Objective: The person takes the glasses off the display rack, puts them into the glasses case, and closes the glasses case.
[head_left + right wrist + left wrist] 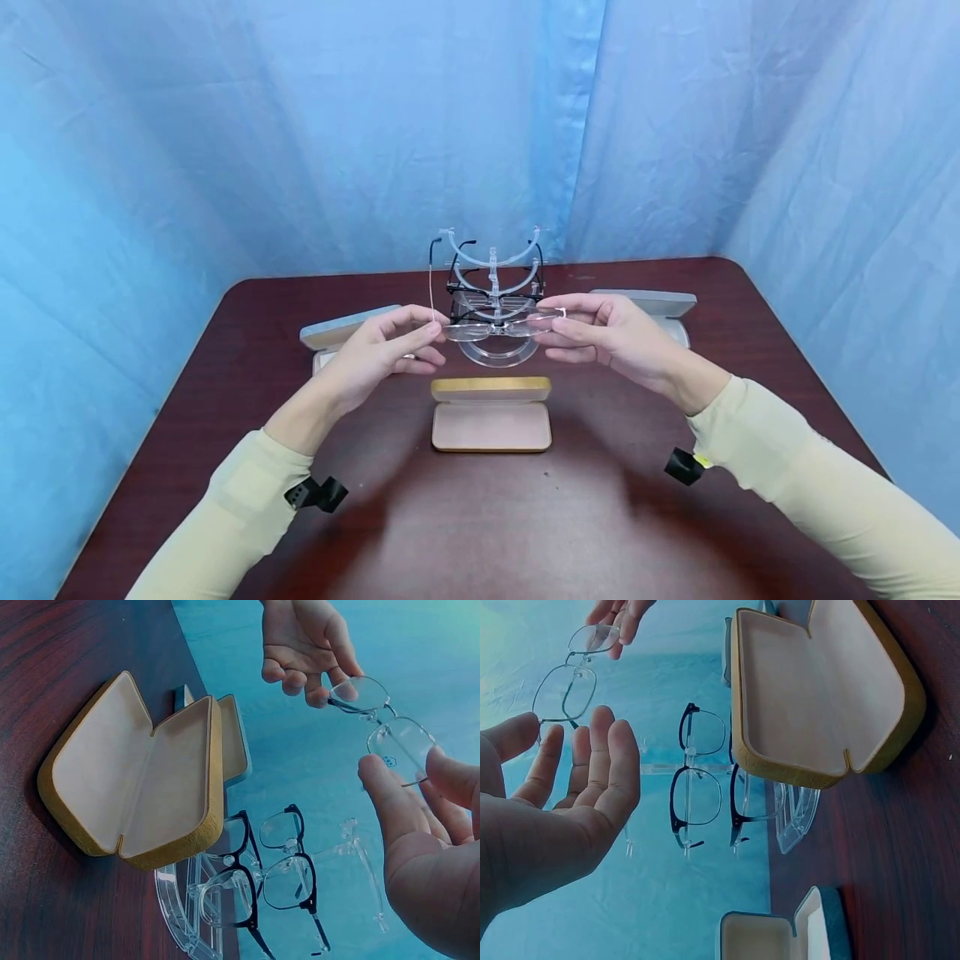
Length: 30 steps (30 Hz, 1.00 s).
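My left hand (382,346) pinches one end of a thin wire-framed pair of eyeglasses (468,332) between thumb and index finger. At the other end, my right hand (611,333) pinches the frame near its hinge. The eyeglasses hang in the air in front of a clear display stand (493,360). Two pairs of dark-rimmed glasses sit on the stand's lower tiers; in the right wrist view, one dark-rimmed pair (308,879) rests above the other. The top tier holds nothing. Below the hands lies an open yellow glasses case (491,427) with a pale lining and nothing in it.
Behind my left hand stands an open grey-blue glasses case (345,331), partly hidden. Another open case (660,302) is behind my right hand. All stand on a dark reddish-brown table (510,525), with blue curtains (337,142) around it.
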{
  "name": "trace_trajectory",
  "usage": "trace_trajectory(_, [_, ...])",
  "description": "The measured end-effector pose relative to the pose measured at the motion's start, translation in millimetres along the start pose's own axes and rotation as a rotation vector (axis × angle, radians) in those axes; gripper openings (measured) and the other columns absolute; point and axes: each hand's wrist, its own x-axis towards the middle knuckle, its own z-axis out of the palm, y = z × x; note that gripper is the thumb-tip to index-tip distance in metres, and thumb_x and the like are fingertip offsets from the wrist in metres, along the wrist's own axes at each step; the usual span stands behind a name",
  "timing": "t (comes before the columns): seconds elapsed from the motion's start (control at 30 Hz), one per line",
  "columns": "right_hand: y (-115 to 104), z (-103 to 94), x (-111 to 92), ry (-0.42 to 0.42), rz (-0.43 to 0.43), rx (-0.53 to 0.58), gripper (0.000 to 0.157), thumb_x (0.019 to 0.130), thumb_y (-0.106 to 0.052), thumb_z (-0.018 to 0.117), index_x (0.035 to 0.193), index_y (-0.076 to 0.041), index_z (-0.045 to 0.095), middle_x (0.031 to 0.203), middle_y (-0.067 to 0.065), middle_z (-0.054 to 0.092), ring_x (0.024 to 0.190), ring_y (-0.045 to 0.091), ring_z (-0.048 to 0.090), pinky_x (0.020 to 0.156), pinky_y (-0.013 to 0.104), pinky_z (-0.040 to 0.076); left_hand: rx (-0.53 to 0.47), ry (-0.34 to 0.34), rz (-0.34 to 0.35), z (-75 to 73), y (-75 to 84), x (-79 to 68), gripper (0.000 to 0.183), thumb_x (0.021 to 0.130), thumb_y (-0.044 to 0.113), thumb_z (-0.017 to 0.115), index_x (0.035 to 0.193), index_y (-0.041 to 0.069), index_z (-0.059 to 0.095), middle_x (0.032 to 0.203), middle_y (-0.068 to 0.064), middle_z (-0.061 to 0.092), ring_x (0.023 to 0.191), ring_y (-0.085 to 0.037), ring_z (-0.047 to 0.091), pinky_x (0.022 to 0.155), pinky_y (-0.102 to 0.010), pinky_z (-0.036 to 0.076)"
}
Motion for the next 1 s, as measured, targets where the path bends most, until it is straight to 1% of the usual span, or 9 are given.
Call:
trace_trajectory(0.1, [0.3, -0.3, 0.3, 0.003, -0.004, -0.012, 0.037, 0.102, -0.005, 0.060, 0.139, -0.001, 0.057, 0.134, 0.020, 0.063, 0.118, 0.030, 0.066, 0.099, 0.049, 0.050, 0.008, 0.008, -0.003, 0.8, -0.4, 0.7, 0.036, 0.104, 0.027, 0.061, 0.131, 0.004, 0.060, 0.125, -0.021, 0.058, 0.096, -0.028, 0.067, 0.087, -0.041, 0.059])
trace_trajectory(0.27, [0.3, 0.3, -0.7, 0.009, 0.007, -0.030, 0.037, 0.103, -0.005, 0.060, 0.139, 0.000, 0.056, 0.134, 0.020, 0.063, 0.120, 0.033, 0.064, 0.099, 0.048, 0.051, -0.003, 0.021, -0.016, 2.7, -1.5, 1.0, 0.034, 0.104, 0.029, 0.060, 0.127, 0.004, 0.062, 0.123, -0.019, 0.059, 0.092, -0.025, 0.068, 0.086, -0.039, 0.059])
trace_trajectory(0.47, [-0.4, -0.7, 0.4, 0.004, 0.007, -0.012, 0.038, 0.103, -0.006, 0.059, 0.140, 0.001, 0.055, 0.135, 0.021, 0.062, 0.124, 0.039, 0.059, 0.098, 0.047, 0.052, 0.006, 0.000, -0.011, 0.9, -0.7, 3.3, 0.033, 0.105, 0.026, 0.060, 0.128, 0.003, 0.061, 0.121, -0.018, 0.059, 0.092, -0.025, 0.069, 0.088, -0.040, 0.059])
trace_trajectory(0.6, [4.0, -1.8, 0.3, 0.010, 0.014, 0.012, 0.038, 0.103, -0.006, 0.059, 0.141, 0.001, 0.054, 0.135, 0.021, 0.062, 0.121, 0.034, 0.063, 0.098, 0.046, 0.052, 0.018, -0.024, -0.001, 0.0, -5.2, 3.0, 0.036, 0.105, 0.026, 0.059, 0.134, 0.003, 0.056, 0.118, -0.017, 0.059, 0.093, -0.026, 0.070, 0.089, -0.041, 0.058])
trace_trajectory(0.67, [6.7, -1.2, 1.5, 0.018, 0.013, 0.034, 0.038, 0.103, -0.006, 0.059, 0.140, 0.001, 0.054, 0.136, 0.023, 0.061, 0.120, 0.032, 0.064, 0.098, 0.045, 0.052, 0.010, -0.035, 0.001, -0.7, -7.9, 2.5, 0.042, 0.105, 0.025, 0.059, 0.139, 0.002, 0.051, 0.120, -0.020, 0.058, 0.093, -0.027, 0.070, 0.090, -0.041, 0.058])
trace_trajectory(0.77, [8.3, 0.3, 5.8, 0.038, -0.001, 0.064, 0.038, 0.104, -0.007, 0.059, 0.140, 0.002, 0.054, 0.136, 0.020, 0.062, 0.119, 0.031, 0.065, 0.099, 0.045, 0.051, -0.001, -0.040, -0.001, -2.3, -8.9, 2.9, 0.048, 0.104, 0.025, 0.059, 0.146, 0.006, 0.043, 0.124, -0.024, 0.058, 0.095, -0.031, 0.071, 0.090, -0.043, 0.058])
trace_trajectory(0.83, [8.4, 0.9, 9.7, 0.050, -0.013, 0.076, 0.038, 0.104, -0.008, 0.059, 0.140, 0.003, 0.053, 0.137, 0.022, 0.060, 0.118, 0.031, 0.066, 0.099, 0.045, 0.051, -0.005, -0.042, -0.002, -4.4, -8.2, 4.5, 0.052, 0.104, 0.026, 0.060, 0.149, 0.009, 0.040, 0.128, -0.028, 0.056, 0.095, -0.033, 0.071, 0.090, -0.044, 0.058])
trace_trajectory(0.9, [8.5, 0.6, 13.6, 0.056, -0.020, 0.079, 0.039, 0.104, -0.008, 0.059, 0.140, 0.004, 0.052, 0.138, 0.023, 0.059, 0.117, 0.030, 0.066, 0.099, 0.045, 0.051, -0.001, -0.039, -0.007, -6.7, -7.9, 6.7, 0.054, 0.104, 0.028, 0.061, 0.150, 0.013, 0.039, 0.129, -0.027, 0.056, 0.097, -0.036, 0.071, 0.091, -0.045, 0.058])
trace_trajectory(1.0, [9.4, 1.3, 20.1, 0.055, -0.015, 0.073, 0.043, 0.104, -0.008, 0.059, 0.142, 0.006, 0.049, 0.142, 0.029, 0.053, 0.117, 0.030, 0.066, 0.099, 0.045, 0.051, 0.003, -0.029, -0.013, -10.8, -9.6, 8.6, 0.058, 0.103, 0.030, 0.062, 0.152, 0.015, 0.036, 0.130, -0.028, 0.056, 0.099, -0.040, 0.070, 0.091, -0.045, 0.058])
